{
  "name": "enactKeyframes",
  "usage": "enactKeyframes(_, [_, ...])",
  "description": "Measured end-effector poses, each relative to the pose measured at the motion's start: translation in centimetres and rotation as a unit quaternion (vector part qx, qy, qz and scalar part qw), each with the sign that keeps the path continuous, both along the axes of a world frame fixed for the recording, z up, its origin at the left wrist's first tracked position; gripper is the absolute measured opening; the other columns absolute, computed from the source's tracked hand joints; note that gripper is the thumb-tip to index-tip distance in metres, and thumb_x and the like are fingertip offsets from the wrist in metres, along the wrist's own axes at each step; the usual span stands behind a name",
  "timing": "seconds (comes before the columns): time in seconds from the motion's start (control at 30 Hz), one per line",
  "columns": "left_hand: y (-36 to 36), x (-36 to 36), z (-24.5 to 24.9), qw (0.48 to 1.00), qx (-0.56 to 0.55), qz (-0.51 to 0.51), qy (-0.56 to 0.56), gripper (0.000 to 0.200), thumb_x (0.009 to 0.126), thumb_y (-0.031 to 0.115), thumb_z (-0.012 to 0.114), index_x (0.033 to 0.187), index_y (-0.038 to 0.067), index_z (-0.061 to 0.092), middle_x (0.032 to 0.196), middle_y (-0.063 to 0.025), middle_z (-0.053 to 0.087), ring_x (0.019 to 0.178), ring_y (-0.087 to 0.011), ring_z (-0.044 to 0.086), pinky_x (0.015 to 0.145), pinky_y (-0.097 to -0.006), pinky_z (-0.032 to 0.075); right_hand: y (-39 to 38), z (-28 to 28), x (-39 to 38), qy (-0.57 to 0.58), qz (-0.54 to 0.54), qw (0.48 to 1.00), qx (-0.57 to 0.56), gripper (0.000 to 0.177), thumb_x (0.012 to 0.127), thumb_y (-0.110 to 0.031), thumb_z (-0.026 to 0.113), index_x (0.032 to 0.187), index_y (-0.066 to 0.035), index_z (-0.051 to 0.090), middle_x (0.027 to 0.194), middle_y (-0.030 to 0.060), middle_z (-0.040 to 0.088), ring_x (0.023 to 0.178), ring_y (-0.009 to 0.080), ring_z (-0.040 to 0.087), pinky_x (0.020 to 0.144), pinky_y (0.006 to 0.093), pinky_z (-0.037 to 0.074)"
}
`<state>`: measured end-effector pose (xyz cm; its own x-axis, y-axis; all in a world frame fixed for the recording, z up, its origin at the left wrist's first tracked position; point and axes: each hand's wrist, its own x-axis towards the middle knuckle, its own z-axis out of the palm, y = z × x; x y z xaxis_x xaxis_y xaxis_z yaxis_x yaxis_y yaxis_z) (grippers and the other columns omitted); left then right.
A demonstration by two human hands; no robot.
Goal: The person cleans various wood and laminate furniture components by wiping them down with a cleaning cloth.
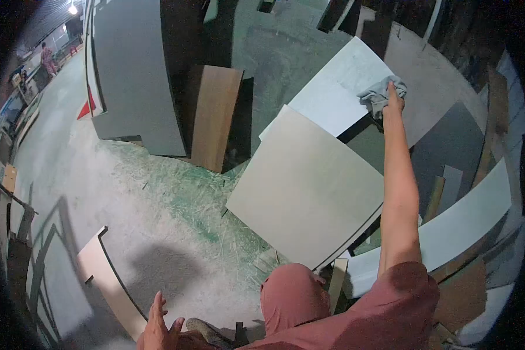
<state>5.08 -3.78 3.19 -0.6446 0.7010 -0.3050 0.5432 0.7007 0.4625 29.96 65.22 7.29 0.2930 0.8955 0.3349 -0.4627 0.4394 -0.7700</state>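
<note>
My right arm reaches far forward, and my right hand is closed on a crumpled grey cloth. The cloth is pressed against the right edge area of a white panel. A large cream board lies nearer to me and overlaps the near end of that panel. Down at the lower left, my left hand is raised with its fingers apart and nothing in it. Close beside it is a narrow pale board with a dark edge. My bent knee shows between my hands.
Tall grey panels and a brown wooden board stand at the left. A long white strip and offcuts lie on the right. The dusty floor has green patches. Another person is far off at upper left.
</note>
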Motion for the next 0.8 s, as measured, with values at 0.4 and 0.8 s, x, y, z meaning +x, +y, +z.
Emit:
enactKeyframes(0.4, [-1.5, -0.5, -1.6, 0.997, 0.002, 0.057, -0.06, 0.071, 0.074, 0.013, 0.062, 0.131, 0.009, 0.019, 0.117, -0.0173, 0.045, 0.098, -0.0274, 0.053, 0.078, -0.0359, 0.044, -1.1, 0.9, -1.7, 0.005, -0.046, 0.998, -0.031, 0.045, 0.071, -0.012, 0.068, 0.107, 0.002, 0.046, 0.104, 0.0126, 0.052, 0.089, 0.0265, 0.055, 0.072, 0.0394, 0.05])
enactKeyframes(0.8, [31.4, -3.5, -3.8, 0.872, 0.267, -0.404, 0.067, 0.063, 0.078, 0.035, 0.054, 0.123, -0.002, 0.03, 0.125, -0.0229, 0.033, 0.116, -0.0333, 0.034, 0.096, -0.0379, 0.029, -1.7, 1.1, -0.6, -0.009, -0.035, 0.997, -0.072, 0.044, 0.074, -0.015, 0.064, 0.109, 0.004, 0.045, 0.108, 0.0134, 0.051, 0.093, 0.0261, 0.054, 0.075, 0.0369, 0.049])
